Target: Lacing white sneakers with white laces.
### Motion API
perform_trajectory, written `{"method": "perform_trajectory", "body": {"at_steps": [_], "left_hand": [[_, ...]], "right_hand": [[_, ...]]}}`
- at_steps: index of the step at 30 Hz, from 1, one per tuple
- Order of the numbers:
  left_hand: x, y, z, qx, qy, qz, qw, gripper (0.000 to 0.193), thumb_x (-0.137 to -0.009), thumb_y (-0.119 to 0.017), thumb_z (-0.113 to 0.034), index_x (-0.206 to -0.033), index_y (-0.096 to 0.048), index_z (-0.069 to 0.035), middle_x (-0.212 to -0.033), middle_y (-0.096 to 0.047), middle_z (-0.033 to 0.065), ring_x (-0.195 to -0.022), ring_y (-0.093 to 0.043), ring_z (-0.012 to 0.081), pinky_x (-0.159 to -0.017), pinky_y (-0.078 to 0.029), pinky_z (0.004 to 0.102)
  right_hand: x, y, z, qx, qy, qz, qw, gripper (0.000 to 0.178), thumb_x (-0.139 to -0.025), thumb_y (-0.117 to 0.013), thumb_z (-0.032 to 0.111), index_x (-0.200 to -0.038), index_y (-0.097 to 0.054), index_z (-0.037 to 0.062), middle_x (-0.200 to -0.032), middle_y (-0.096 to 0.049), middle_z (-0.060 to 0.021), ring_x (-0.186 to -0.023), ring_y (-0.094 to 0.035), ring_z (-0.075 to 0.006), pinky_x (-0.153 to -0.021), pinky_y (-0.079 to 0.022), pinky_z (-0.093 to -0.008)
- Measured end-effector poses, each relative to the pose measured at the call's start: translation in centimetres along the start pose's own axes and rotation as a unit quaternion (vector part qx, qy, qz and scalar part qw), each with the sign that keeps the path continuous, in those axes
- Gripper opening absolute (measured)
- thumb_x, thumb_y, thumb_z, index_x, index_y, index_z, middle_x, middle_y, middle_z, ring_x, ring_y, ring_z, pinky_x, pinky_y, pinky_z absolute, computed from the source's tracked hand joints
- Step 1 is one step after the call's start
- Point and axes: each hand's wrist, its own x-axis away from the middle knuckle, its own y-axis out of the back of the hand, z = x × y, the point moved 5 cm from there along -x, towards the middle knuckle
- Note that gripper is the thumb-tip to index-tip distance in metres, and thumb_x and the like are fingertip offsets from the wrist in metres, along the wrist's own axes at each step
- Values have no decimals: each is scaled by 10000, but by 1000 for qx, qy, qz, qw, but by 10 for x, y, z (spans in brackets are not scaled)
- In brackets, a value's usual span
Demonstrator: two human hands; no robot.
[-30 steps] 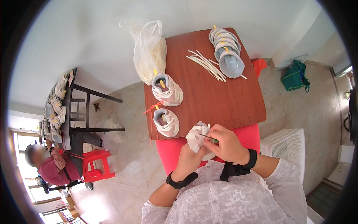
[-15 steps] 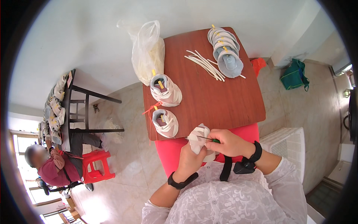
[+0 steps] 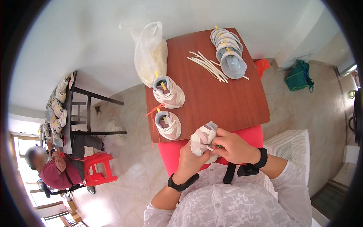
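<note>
My left hand is closed around a white and pale pink shoe upper, held over my lap just off the table's near edge. In my right hand is an awl-like tool with a green handle. Its thin metal shaft reaches to the side of the upper; whether the tip goes through the material is too small to tell. A short white lace end shows by my right fingers. Two laced shoe uppers stand at the table's left edge, the nearer one with red string beside it.
On the brown table lie loose white laces and a row of nested grey uppers. A plastic bag stands at the back left. Right of my lap is a white basket. A person sits at the far left on a red stool.
The upper has turned and risen slightly in my left hand. My right hand has shifted with the tool, whose shaft now sits lower against the upper, and a white lace end shows there.
</note>
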Motion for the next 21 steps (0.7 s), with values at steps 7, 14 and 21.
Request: {"method": "perform_trajectory", "body": {"at_steps": [7, 14, 21], "left_hand": [[2, -4, -2, -43, -32, -2, 999, 378, -718, -700, -50, -1081, -601, -15, -928, -676, 125, -852, -679, 207, -717, -523, 325], [-4, 7, 20, 227, 46, -10, 973, 381, -797, -666, -21, -1161, -558, 1, -1048, -646, 70, -937, -632, 150, -768, -519, 296], [-4, 8, 31, 324, 6, -26, 946, 381, -830, -691, -38, -1176, -536, -12, -1084, -604, 48, -975, -587, 129, -843, -491, 278]], "right_hand": [[-4, 4, -4, -33, -7, 69, 997, 145, -812, -651, 117, -879, -599, -2, -961, -537, -150, -853, -571, -336, -718, -457, -422], [-4, 26, 4, -47, 5, -143, 989, 204, -797, -687, 126, -941, -596, 13, -974, -568, -110, -834, -587, -255, -695, -467, -340], [7, -3, -26, -274, -131, -181, 936, 192, -877, -649, 109, -1015, -583, -6, -927, -585, 6, -787, -530, -45, -690, -456, -208]]}}
